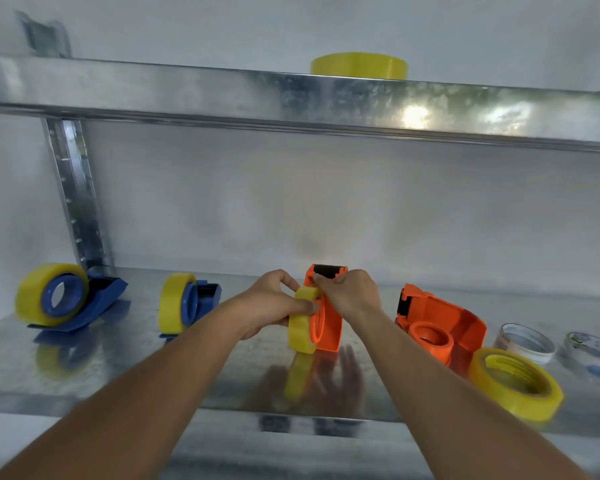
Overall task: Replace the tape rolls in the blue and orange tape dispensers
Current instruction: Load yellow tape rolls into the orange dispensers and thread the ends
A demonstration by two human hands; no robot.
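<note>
Head view: 2 blue dispensers, far left (103, 299) and next to it (205, 301), each carry a yellow roll; judged done. Mid-shelf orange dispenser (328, 327) stands upright w/ roll (302, 322) at its hub. Left hand (274, 303) grips that roll; right hand (349, 294) is pinched closed near the cutter, prob. on the tape end, can't confirm. Second orange dispenser (444, 323) lies w/ bare hub, spare roll (515, 382) touching it: still to load.

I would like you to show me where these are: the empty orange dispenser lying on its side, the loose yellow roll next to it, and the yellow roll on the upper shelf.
empty orange dispenser (444, 323): head view, on its side wall.
loose yellow roll (515, 382): head view, on its top face.
yellow roll on the upper shelf (358, 66): head view, on its outer side.
</note>
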